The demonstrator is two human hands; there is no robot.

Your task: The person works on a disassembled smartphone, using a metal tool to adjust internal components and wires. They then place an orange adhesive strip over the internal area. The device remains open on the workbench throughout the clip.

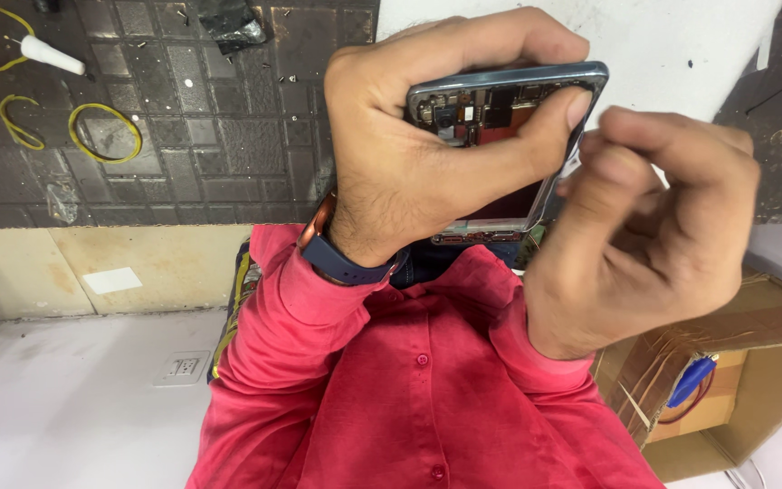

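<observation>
Gripping the opened phone [500,118] in my left hand [409,154], fingers clamped around it; my right hand [653,226] pinches together beside its edge.

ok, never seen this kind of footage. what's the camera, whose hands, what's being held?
There is no machine here, and only one view: a camera worn on a person's head, looking down at their own two hands and red shirt.

The left hand, with a dark blue wristwatch, is closed around a phone. The phone's back cover is off, so its circuit boards show.

The right hand is curled, fingertips pinched together at the phone's edge. Whether it holds anything small cannot be seen.

Beyond the hands lies a dark gridded work mat with yellow rubber bands and a white nozzle tip. An open cardboard box sits at the lower right.
</observation>
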